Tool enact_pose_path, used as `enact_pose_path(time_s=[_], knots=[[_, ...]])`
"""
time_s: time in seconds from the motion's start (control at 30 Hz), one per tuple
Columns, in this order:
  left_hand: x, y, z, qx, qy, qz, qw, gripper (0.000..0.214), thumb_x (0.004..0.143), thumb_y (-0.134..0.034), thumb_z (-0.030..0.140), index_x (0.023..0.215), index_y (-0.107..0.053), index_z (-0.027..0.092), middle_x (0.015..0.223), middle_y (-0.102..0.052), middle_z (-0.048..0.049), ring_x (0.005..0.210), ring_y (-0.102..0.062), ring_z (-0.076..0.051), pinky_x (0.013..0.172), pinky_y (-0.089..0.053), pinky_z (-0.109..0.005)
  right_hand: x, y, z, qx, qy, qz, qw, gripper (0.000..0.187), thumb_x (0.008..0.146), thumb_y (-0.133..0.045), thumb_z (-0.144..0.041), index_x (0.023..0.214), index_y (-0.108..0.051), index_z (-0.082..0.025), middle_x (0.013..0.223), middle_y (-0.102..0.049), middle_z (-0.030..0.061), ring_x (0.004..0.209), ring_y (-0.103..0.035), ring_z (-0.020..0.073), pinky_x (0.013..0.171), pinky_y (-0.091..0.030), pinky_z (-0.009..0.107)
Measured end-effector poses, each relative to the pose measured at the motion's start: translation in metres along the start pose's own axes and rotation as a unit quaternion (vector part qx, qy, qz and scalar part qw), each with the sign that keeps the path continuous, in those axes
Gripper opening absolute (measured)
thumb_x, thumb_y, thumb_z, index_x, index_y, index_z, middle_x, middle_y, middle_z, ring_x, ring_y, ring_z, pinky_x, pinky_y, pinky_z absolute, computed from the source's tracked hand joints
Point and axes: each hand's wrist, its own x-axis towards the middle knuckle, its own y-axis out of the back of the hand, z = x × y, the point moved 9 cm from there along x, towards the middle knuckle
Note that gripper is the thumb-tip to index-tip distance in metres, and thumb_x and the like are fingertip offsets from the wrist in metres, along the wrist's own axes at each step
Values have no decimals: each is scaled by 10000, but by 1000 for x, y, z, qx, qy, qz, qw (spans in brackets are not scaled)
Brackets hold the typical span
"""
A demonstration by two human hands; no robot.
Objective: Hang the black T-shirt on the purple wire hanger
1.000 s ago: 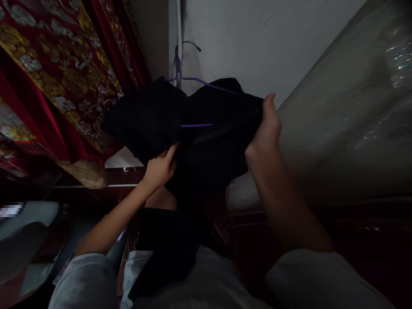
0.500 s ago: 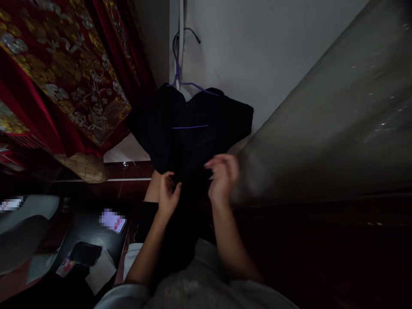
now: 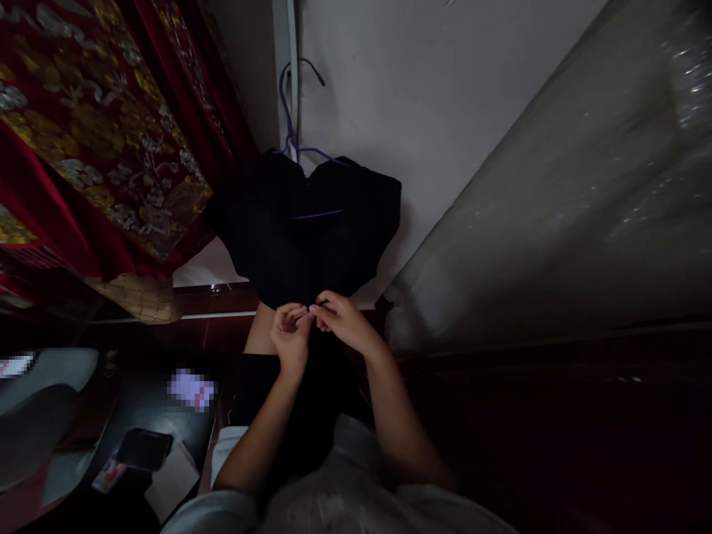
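Note:
A black garment (image 3: 311,237) hangs on a purple hanger (image 3: 289,126) hooked high against the white wall. My left hand (image 3: 290,337) and my right hand (image 3: 340,320) meet at the garment's front, low in the middle. The fingers of both hands are pinched together on the dark cloth there; what exactly they pinch is too dark to see. The garment's lower part drops down toward my white sleeves.
A red curtain with gold and silver flowers (image 3: 100,126) hangs at the left. A pale plastic-covered surface (image 3: 556,222) slants at the right. A dark phone (image 3: 143,449) and cards lie on a dark table at the lower left. Dark wood furniture (image 3: 556,415) fills the lower right.
My right hand left the garment's right shoulder, came down and joined the left hand at the front middle. The garment now hangs straighter on the hanger.

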Motion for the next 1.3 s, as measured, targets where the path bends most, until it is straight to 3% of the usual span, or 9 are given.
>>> enact_pose_path(time_s=[0.2,0.37,0.6,0.73,0.83,0.93,1.07,1.17,1.3], knots=[[11,-10,-13,1,34,-25,999,475,634,-916,223,1064,-730,151,908,-768,-68,882,-746,-172,825,-589,-282,-3,21,0,-13,-18,96,995,294,821,-568,-476,755,-583,-190,531,-547,-33,480,-523,105,523,-403,244],[15,-6,-16,2,28,-32,999,485,647,-891,193,1085,-685,157,892,-739,-42,833,-720,-130,795,-571,-239,15,10,2,135,-90,53,985,245,709,-604,-406,664,-601,-166,413,-459,-50,355,-399,75,399,-235,210],[15,-33,-25,5,64,-91,994,572,661,-842,143,1163,-573,197,792,-675,26,754,-675,-98,751,-544,-207,100,70,-150,270,79,168,945,239,873,-585,-192,637,-557,-168,465,-392,-62,398,-314,45,394,-200,191],[20,-45,-22,9,98,-145,984,594,650,-863,145,1152,-551,203,808,-683,21,721,-669,-99,752,-544,-229,105,83,-202,275,147,197,929,273,966,-609,-321,729,-570,-190,550,-454,-37,440,-369,70,392,-217,210],[37,-59,20,49,41,-223,973,525,764,-861,268,1193,-563,217,1020,-725,-55,919,-721,-156,893,-565,-304,92,75,-205,241,174,182,937,362,952,-661,-504,775,-577,-200,545,-445,-42,432,-376,79,390,-249,218],[72,-79,104,96,-147,-249,952,433,889,-786,415,1237,-590,246,1189,-698,-85,1148,-684,-216,1005,-542,-361,79,68,-197,204,185,180,944,377,974,-637,-499,767,-560,-194,516,-408,-63,409,-363,64,381,-257,199],[113,-124,195,181,-364,-289,867,434,999,-610,537,1363,-568,305,1103,-684,-60,956,-681,-185,923,-554,-367,68,65,-203,145,243,199,938,284,1014,-576,-332,771,-545,-189,527,-430,-75,418,-389,41,415,-312,156],[128,-154,214,253,-420,-317,812,361,987,-618,556,1144,-663,234,977,-661,-54,957,-674,-218,927,-536,-393,66,66,-208,107,279,207,932,280,1011,-570,-332,770,-522,-198,546,-440,-78,441,-420,41,449,-339,151],[118,-166,221,298,-438,-307,791,333,973,-657,525,905,-633,200,902,-627,-51,1015,-653,-240,967,-508,-385,77,68,-192,51,284,234,928,279,972,-602,-264,722,-498,-198,540,-451,-74,463,-428,49,480,-343,178]])
